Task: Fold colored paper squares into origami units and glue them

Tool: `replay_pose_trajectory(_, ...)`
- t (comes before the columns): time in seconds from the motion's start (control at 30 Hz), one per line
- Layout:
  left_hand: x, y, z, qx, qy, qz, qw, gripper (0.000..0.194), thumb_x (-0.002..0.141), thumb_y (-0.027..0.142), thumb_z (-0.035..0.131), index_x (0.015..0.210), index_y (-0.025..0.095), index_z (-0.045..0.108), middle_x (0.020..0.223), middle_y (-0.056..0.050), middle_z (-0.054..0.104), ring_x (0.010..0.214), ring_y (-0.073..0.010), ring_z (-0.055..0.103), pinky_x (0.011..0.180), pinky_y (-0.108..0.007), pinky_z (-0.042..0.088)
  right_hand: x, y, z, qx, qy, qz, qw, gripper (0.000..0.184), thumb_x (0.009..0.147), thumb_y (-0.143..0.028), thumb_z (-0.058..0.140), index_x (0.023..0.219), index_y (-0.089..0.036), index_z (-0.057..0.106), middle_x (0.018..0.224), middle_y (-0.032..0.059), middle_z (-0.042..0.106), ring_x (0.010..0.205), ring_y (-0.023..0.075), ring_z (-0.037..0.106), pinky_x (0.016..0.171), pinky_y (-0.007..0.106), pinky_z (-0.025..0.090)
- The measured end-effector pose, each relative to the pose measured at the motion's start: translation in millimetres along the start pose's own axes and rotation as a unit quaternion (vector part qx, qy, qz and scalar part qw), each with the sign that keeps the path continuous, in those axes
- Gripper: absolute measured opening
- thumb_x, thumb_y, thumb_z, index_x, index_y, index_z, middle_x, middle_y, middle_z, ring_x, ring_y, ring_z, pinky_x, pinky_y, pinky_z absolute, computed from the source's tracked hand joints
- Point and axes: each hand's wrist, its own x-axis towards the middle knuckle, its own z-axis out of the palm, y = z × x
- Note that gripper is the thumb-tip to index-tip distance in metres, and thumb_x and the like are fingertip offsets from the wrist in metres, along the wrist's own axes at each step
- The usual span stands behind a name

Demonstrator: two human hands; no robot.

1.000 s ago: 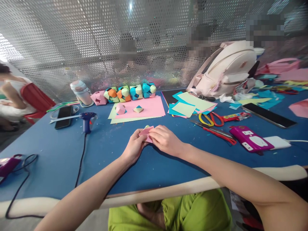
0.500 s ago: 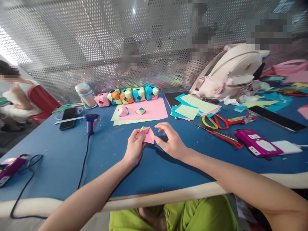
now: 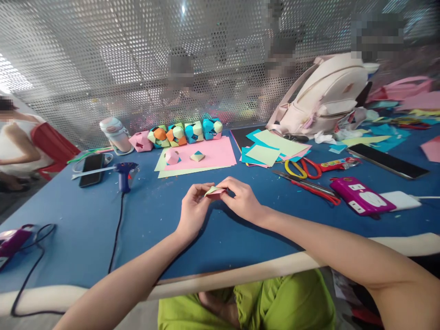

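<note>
Between both hands, above the blue table (image 3: pixel 154 238), is a small folded paper piece (image 3: pixel 215 191), pink with pale green along its top. My left hand (image 3: pixel 193 208) pinches its left end. The fingers of my right hand (image 3: pixel 242 199) are closed on its right end; part of the paper is hidden behind them. Beyond the hands, a pink folded paper ball (image 3: pixel 172 156) and a green-and-blue folded paper piece (image 3: pixel 197 156) rest on pink paper sheets (image 3: pixel 220 151).
Several folded paper balls (image 3: pixel 176 134) stand in a row by the mesh wall. A glue gun (image 3: pixel 124 176) with its cord is at left. Scissors (image 3: pixel 311 187), a purple power strip (image 3: pixel 360 196), a phone (image 3: pixel 388 161), loose paper (image 3: pixel 263 155) and a backpack (image 3: pixel 330 96) are at right.
Half a second ago the right hand was off the paper with fingers apart; now it grips the right end. The paper has turned, showing its green top edge instead of its broad pink face.
</note>
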Motion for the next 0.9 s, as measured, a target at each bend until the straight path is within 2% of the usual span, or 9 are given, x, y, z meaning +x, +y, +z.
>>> replay_pose_trajectory(0.1,-1.3,0.2,-0.9,0.036,0.003,0.02,0.999,0.022,0.073,0.028,0.071,0.09,0.017,0.063,0.097,-0.007,0.07,0.094,-0.0195,0.064,0.086,-0.033,0.05,-0.2,3.3,-1.9,-0.023,0.008,-0.059,0.998,0.011,0.088,-0.014,0.051,0.088,-0.02,0.06,0.081,0.0046,0.067,0.075,0.0164,0.062,0.07,0.03,0.048)
replay_pose_trajectory(0.23,-0.4,-0.8,-3.2,0.094,0.01,0.007,0.996,0.026,0.072,0.024,0.068,0.097,0.018,0.068,0.096,-0.006,0.073,0.087,-0.0194,0.066,0.083,-0.033,0.05,-1.1,4.8,-1.0,-0.042,0.017,-0.092,0.995,0.01,0.089,-0.014,0.052,0.089,-0.02,0.059,0.079,0.0039,0.067,0.073,0.0158,0.061,0.068,0.029,0.046)
replay_pose_trajectory(0.37,0.6,1.8,-2.8,0.119,0.016,0.005,0.993,0.018,0.071,0.017,0.064,0.086,0.02,0.071,0.085,-0.002,0.073,0.079,-0.0185,0.065,0.077,-0.03,0.049,-2.6,4.8,1.5,-0.046,0.011,-0.093,0.995,0.009,0.089,-0.014,0.052,0.088,-0.02,0.059,0.078,0.0036,0.067,0.072,0.0159,0.061,0.067,0.03,0.045)
replay_pose_trajectory(0.63,-1.3,5.7,-1.8,0.161,0.025,0.03,0.986,0.019,0.068,0.009,0.058,0.078,0.02,0.07,0.078,0.0,0.072,0.075,-0.017,0.063,0.072,-0.028,0.046,-4.1,-0.5,2.5,-0.031,-0.005,-0.064,0.997,0.008,0.087,-0.018,0.055,0.094,-0.021,0.058,0.082,0.0042,0.065,0.074,0.0173,0.061,0.069,0.03,0.047)
replay_pose_trajectory(0.9,-4.6,5.9,0.0,0.134,0.038,0.018,0.99,0.016,0.068,0.012,0.062,0.08,0.019,0.069,0.079,-0.001,0.072,0.075,-0.0174,0.064,0.072,-0.028,0.048,-4.3,-2.8,5.4,-0.039,0.033,-0.108,0.993,0.01,0.087,-0.012,0.051,0.092,-0.02,0.055,0.079,0.0046,0.064,0.073,0.0167,0.061,0.068,0.03,0.048)
